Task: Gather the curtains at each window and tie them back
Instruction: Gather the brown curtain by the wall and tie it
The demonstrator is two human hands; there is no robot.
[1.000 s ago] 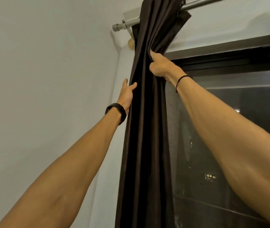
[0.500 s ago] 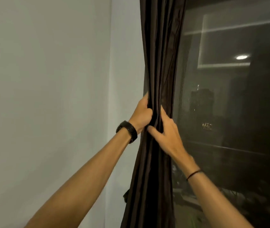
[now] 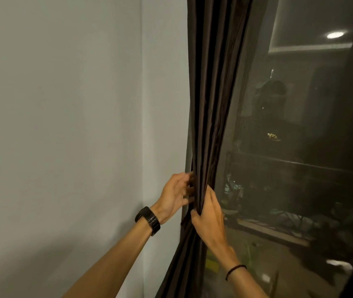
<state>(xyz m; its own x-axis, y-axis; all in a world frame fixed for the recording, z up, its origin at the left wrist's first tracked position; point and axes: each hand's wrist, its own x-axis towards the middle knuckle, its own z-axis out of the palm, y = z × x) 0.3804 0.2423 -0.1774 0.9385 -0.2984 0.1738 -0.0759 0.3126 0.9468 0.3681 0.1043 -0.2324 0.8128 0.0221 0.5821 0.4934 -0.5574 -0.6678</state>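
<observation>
Dark-brown curtain [image 3: 211,125] hangs bunched mid-frame; right hand [image 3: 209,214] pinches its folds, left hand [image 3: 174,194] curls fingers round its edge. Gathering looks nearly done here; tying is not yet begun.

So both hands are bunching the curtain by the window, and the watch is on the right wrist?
No: the head view shows the watch on the left wrist. Left hand and right hand do bunch the curtain by the window.

Dark brown curtain [image 3: 212,104]: gathered in folds, centre frame, against window glass [image 3: 300,147] at right. Right hand [image 3: 209,216] grips the bunch, lower centre. Left hand [image 3: 174,193], wearing a black watch [image 3: 147,220], curls its fingers onto the curtain's left edge. White wall [image 3: 64,125], left.
</observation>
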